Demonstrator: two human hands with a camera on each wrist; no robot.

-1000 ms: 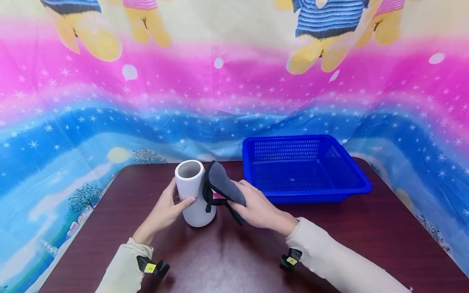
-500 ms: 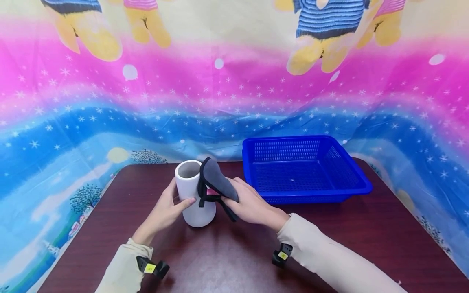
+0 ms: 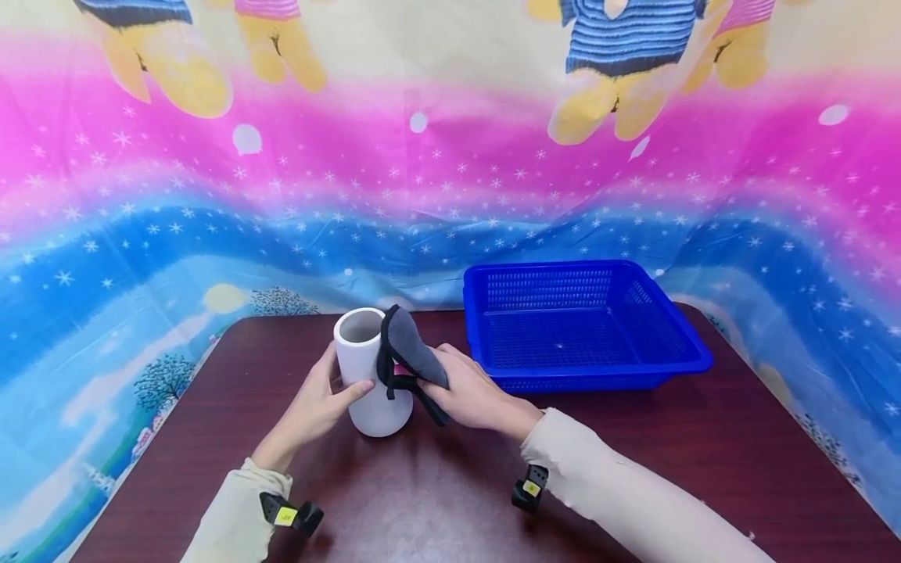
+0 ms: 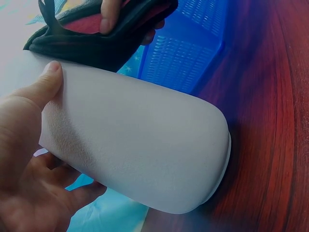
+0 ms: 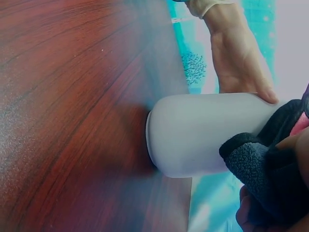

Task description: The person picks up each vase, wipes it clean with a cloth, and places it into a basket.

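Centrally in frame, the left hand (image 3: 317, 403) curls its fingers round a white, cylindrical, ceramic-looking vase (image 3: 362, 369), probably stiff, best held mid-body; the right hand (image 3: 473, 392) pinches a soft-looking grey, black-edged cloth (image 3: 415, 353).

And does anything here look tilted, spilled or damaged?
Nothing stands out. The vase stands upright on the table, held by the left hand; the right hand holds the cloth beside it; the basket sits level. No spill or damage shows.
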